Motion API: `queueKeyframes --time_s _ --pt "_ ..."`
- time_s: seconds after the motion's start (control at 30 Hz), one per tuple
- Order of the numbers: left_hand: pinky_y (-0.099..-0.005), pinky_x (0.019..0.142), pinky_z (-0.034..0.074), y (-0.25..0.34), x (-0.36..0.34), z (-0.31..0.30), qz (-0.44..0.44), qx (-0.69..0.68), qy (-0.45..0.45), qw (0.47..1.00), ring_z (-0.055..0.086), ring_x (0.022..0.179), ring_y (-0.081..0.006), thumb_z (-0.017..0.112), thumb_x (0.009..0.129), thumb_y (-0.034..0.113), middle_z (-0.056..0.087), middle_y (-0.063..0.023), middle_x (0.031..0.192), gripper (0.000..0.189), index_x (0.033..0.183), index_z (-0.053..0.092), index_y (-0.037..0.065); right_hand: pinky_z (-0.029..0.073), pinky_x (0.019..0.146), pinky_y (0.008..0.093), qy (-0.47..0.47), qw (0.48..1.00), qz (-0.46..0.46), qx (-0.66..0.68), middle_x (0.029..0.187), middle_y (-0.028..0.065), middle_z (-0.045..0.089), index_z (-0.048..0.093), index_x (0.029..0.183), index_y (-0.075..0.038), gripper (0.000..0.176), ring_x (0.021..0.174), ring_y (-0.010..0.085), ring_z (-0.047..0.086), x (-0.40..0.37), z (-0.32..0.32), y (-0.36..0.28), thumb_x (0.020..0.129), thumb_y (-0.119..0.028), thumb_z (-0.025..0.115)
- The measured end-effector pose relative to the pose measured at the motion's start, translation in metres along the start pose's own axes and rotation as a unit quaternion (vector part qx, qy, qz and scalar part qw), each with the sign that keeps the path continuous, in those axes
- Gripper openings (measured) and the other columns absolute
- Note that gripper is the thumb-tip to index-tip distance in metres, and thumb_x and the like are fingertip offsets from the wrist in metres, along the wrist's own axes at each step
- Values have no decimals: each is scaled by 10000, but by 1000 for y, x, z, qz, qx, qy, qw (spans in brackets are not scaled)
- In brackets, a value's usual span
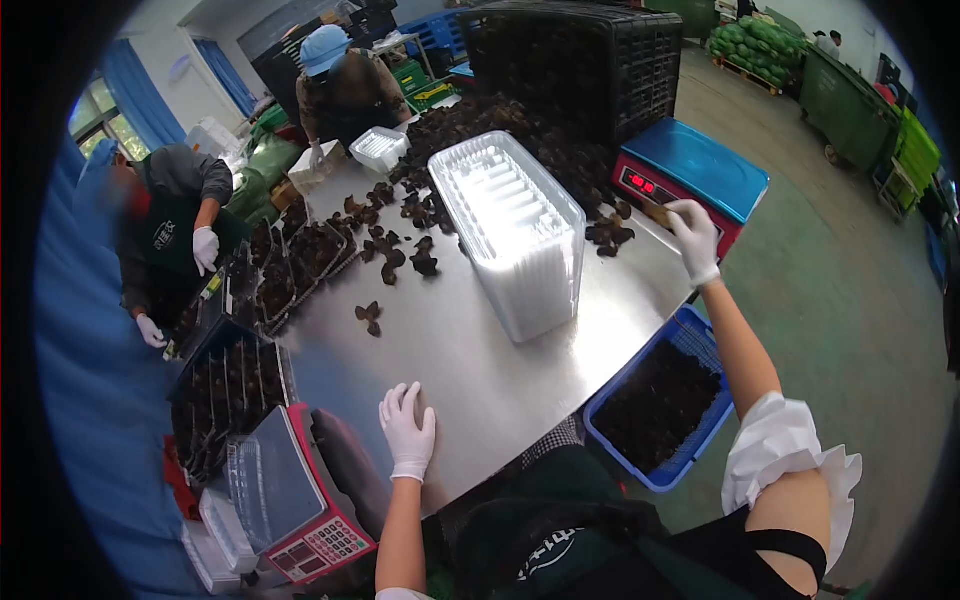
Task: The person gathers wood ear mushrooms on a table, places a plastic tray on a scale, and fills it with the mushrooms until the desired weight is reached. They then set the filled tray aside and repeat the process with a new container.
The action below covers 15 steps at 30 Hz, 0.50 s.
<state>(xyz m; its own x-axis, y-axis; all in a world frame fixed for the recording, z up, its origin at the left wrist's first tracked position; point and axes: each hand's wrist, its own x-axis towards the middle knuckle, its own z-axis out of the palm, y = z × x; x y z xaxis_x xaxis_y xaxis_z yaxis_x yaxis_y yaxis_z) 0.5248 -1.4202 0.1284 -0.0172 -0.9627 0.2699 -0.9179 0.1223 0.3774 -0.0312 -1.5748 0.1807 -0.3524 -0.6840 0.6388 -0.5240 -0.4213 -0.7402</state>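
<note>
My left hand point(407, 430), in a white glove, lies on the near part of the metal table point(400, 345) with its fingers spread and nothing in them. At the right edge of the table my right hand point(693, 238), also gloved, has its fingers closed on a small brown piece point(658, 214), in front of the red scale with a blue top point(697, 168). A tall stack of clear plastic trays point(520, 240) stands between the hands. Dark mushroom-like pieces point(500, 125) are heaped behind the stack, and some lie scattered to its left.
A blue basket point(600, 415) of dark pieces is below the table's right edge. Another scale point(320, 545) stands at the lower left, near filled trays point(225, 405). One co-worker point(165, 210) is at the left, another point(350, 95) at the back. A black crate point(645, 80) rises behind.
</note>
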Motion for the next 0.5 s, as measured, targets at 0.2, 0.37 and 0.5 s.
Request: queueKeyframes --time_s 0.2,0.37,0.5 --pt "-506 1186 264 -1 0 4 22 6 26 999 430 1336 -363 694 831 203 525 -158 1353 513 1326 603 105 507 917 394 -14 947 32 -320 1056 140 651 648 1069 -40 226 1002 300 641 -153 -113 57 845 -37 677" --pt "-502 1155 307 4 0 3 35 22 34 999 450 1303 -366 682 841 191 531 -175 1346 482 1306 606 89 447 1016 419 -35 982 61 -174 1164 163 648 659 1109 -59 246 1159 343 587 -157 -86 10 865 -50 633" --pt "-501 1156 305 1 1 4 41 30 33 998 449 1306 -368 678 845 190 529 -178 1348 485 1313 601 85 453 990 423 -62 987 1 -148 1123 154 654 672 1081 -61 207 1109 360 588 -112 -24 -2 889 -47 595"
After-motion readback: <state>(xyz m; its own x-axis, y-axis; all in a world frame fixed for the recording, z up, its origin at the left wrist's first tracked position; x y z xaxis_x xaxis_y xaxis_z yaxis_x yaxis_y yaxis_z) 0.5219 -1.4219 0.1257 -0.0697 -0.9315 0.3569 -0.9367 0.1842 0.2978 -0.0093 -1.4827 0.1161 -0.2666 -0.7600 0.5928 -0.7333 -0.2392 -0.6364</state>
